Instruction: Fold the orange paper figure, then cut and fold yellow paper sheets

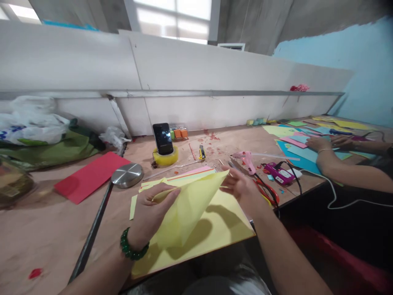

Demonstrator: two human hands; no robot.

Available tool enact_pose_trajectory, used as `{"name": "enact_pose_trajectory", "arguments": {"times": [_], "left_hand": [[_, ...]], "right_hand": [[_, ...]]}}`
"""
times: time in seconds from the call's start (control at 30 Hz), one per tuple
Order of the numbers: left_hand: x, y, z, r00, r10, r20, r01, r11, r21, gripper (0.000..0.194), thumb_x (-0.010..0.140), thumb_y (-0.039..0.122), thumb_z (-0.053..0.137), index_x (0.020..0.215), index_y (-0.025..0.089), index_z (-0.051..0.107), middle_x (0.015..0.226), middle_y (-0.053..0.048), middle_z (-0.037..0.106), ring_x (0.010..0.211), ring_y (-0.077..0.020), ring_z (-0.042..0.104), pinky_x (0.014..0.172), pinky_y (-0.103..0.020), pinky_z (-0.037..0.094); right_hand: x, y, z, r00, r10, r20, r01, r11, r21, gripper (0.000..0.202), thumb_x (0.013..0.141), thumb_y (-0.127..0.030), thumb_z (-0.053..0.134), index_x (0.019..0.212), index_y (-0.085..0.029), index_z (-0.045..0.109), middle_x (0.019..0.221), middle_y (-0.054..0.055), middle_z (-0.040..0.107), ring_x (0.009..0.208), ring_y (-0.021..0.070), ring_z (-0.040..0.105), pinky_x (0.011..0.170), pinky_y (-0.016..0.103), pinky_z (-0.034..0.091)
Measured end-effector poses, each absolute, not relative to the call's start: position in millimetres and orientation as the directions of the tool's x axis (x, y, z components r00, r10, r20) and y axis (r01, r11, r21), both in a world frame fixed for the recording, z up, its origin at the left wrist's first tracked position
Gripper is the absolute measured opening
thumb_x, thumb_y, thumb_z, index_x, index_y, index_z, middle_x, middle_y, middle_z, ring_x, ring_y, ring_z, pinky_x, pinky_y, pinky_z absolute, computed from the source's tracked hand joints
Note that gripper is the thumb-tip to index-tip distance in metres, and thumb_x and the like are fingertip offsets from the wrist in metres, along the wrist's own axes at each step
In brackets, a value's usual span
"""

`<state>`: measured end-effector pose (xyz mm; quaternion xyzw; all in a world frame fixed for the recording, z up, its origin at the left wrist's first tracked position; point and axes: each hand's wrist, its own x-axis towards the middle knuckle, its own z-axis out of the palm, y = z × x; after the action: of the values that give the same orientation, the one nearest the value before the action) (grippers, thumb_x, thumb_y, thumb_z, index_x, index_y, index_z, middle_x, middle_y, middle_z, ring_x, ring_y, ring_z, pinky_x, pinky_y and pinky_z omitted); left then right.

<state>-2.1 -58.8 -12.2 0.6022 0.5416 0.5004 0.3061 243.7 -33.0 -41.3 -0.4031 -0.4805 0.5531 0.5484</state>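
A curled yellow sheet [190, 205] is raised above a stack of yellow paper [227, 229] at the table's front edge. My left hand [155, 211], with a green bead bracelet on its wrist, pinches the sheet's left side between thumb and fingers. My right hand [241, 188] is at the sheet's upper right corner, its fingers apart and partly behind the paper; whether they touch it is unclear. Beyond the stack lie pink and other coloured sheets [196, 171].
A round metal disc [127, 175] and red sheet [92, 176] lie left. Behind are a phone [163, 138] on a tape roll [166, 157] and a cutter [202, 152]. Right are a pink glue gun [247, 161], purple power strip [278, 173] and another person's hands [321, 145].
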Motion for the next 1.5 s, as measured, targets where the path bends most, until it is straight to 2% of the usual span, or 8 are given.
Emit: {"name": "enact_pose_trajectory", "arguments": {"times": [0.07, 0.23, 0.53, 0.7, 0.87, 1.1, 1.27, 1.5], "left_hand": [[3, -61, -16, -0.056, 0.959, 0.276, 0.331, -0.243, 0.912, 0.027, 0.070, 0.045, 0.066, 0.063, 0.020, 0.069, 0.066, -0.003, 0.069, 0.064, -0.0192, 0.061, 0.058, -0.027, 0.049], [7, -63, -23, -0.009, 0.975, 0.221, 0.283, -0.210, 0.936, 0.025, 0.069, 0.042, 0.067, 0.063, 0.017, 0.069, 0.066, -0.003, 0.069, 0.064, -0.0180, 0.060, 0.059, -0.026, 0.048], [5, -60, -17, 0.245, 0.967, -0.066, 0.108, 0.041, 0.993, 0.027, 0.061, 0.042, 0.074, 0.059, 0.016, 0.066, 0.056, 0.001, 0.061, 0.053, -0.0112, 0.049, 0.051, -0.022, 0.039], [3, -58, -18, 0.345, 0.936, -0.074, 0.100, 0.041, 0.994, 0.027, 0.063, 0.041, 0.074, 0.062, 0.015, 0.068, 0.059, 0.000, 0.063, 0.056, -0.0111, 0.050, 0.054, -0.021, 0.039], [1, -57, -20, 0.357, 0.934, -0.027, 0.191, -0.044, 0.981, 0.029, 0.065, 0.042, 0.070, 0.061, 0.014, 0.069, 0.056, -0.001, 0.062, 0.054, -0.0113, 0.048, 0.052, -0.021, 0.038], [0, -60, -18, 0.332, 0.940, 0.078, 0.319, -0.190, 0.929, 0.029, 0.068, 0.041, 0.064, 0.059, 0.014, 0.070, 0.055, -0.003, 0.064, 0.054, -0.0128, 0.050, 0.051, -0.022, 0.038], [-2, -59, -18, 0.332, 0.942, 0.044, 0.335, -0.161, 0.928, 0.030, 0.066, 0.043, 0.064, 0.056, 0.014, 0.065, 0.052, -0.001, 0.059, 0.052, -0.0113, 0.046, 0.050, -0.021, 0.035], [-4, -54, -20, 0.368, 0.929, -0.046, 0.252, -0.052, 0.966, 0.032, 0.063, 0.045, 0.069, 0.056, 0.014, 0.061, 0.052, 0.002, 0.053, 0.051, -0.0095, 0.040, 0.049, -0.021, 0.030]], "right_hand": [[226, -41, -53, -0.160, 0.986, 0.038, -0.296, -0.011, -0.955, 0.087, 0.049, -0.052, 0.087, 0.123, -0.022, 0.053, 0.100, 0.008, 0.071, 0.093, 0.0262, 0.069, 0.087, 0.041, 0.052], [197, -52, -58, -0.009, 0.999, -0.034, -0.395, -0.034, -0.918, 0.080, 0.049, -0.038, 0.091, 0.117, -0.020, 0.054, 0.084, 0.002, 0.073, 0.075, 0.0224, 0.070, 0.073, 0.036, 0.056], [208, -57, -43, 0.097, 0.995, 0.039, -0.386, 0.074, -0.920, 0.068, 0.047, -0.035, 0.092, 0.105, -0.020, 0.059, 0.086, 0.002, 0.073, 0.074, 0.0209, 0.069, 0.069, 0.033, 0.058], [208, -64, -44, 0.097, 0.991, 0.088, -0.328, 0.115, -0.938, 0.063, 0.054, -0.033, 0.090, 0.107, -0.020, 0.059, 0.091, 0.004, 0.073, 0.077, 0.0217, 0.070, 0.067, 0.032, 0.059], [205, -65, -49, 0.124, 0.983, 0.138, -0.314, 0.171, -0.934, 0.061, 0.055, -0.030, 0.089, 0.107, -0.021, 0.059, 0.084, 0.002, 0.073, 0.072, 0.0207, 0.070, 0.062, 0.031, 0.059], [211, -55, -41, 0.140, 0.977, 0.162, -0.415, 0.207, -0.886, 0.046, 0.053, -0.030, 0.090, 0.089, -0.021, 0.062, 0.075, -0.001, 0.074, 0.067, 0.0157, 0.069, 0.061, 0.024, 0.057], [214, -56, -42, 0.141, 0.978, 0.157, -0.434, 0.203, -0.878, 0.048, 0.053, -0.029, 0.091, 0.090, -0.021, 0.061, 0.073, -0.001, 0.075, 0.062, 0.0161, 0.069, 0.057, 0.025, 0.057], [217, -58, -51, 0.088, 0.987, 0.132, -0.456, 0.158, -0.876, 0.051, 0.056, -0.028, 0.090, 0.098, -0.022, 0.062, 0.077, -0.001, 0.076, 0.064, 0.0150, 0.070, 0.063, 0.025, 0.058]]}}
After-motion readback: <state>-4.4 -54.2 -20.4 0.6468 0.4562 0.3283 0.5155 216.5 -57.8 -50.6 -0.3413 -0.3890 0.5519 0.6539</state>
